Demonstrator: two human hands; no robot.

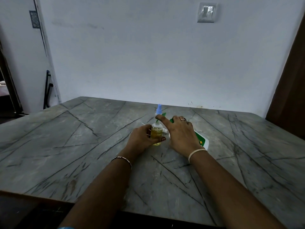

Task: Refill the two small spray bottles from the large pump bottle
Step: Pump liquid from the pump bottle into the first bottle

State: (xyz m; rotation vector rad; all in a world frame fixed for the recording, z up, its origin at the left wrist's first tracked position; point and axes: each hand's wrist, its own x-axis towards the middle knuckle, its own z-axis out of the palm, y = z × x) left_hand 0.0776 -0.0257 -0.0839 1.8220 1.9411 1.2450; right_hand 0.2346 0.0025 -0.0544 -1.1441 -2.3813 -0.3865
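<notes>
My left hand (142, 136) grips a small clear spray bottle (156, 133) with yellowish liquid in it, standing uncapped on the table. My right hand (179, 133) holds the large green-and-white pump bottle (201, 140), which leans toward the small bottle. Its index finger lies stretched along the green pump head (163, 114), whose spout sits above the small bottle's mouth. A second small spray bottle with a blue cap (159, 109) stands just behind, mostly hidden by the finger. Something small and white (165, 130), perhaps the removed sprayer, lies between my hands.
The grey marble-patterned table (82, 146) reaches to a white wall at the back. A dark wooden panel (290, 96) stands at the right. The table's front edge runs below my forearms.
</notes>
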